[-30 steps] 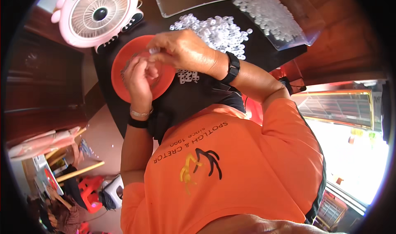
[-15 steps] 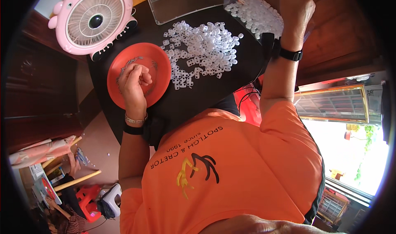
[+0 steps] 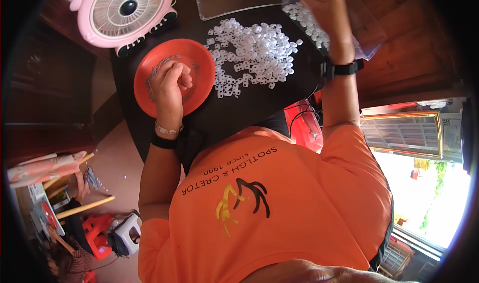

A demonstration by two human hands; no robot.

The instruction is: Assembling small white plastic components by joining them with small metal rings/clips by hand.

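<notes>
My left grip (image 3: 172, 81) curls over the red plate (image 3: 205, 66), my right grip (image 3: 327, 11) above the clear bin (image 3: 368, 31) to its right; what they hold, I cannot tell. Beside the plate, many white pieces (image 3: 259, 51) seemingly remain.

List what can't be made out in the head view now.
Head view, now:
- Left hand: curled fingers hide whether it holds anything.
- Right hand: fingers blur near the top edge, so its grip is unclear.
- Plate: left hand covers part of it; its thin pieces are too small to identify.
- Bin: right hand hides some contents.
- Fan: top edge cuts it off.
</notes>
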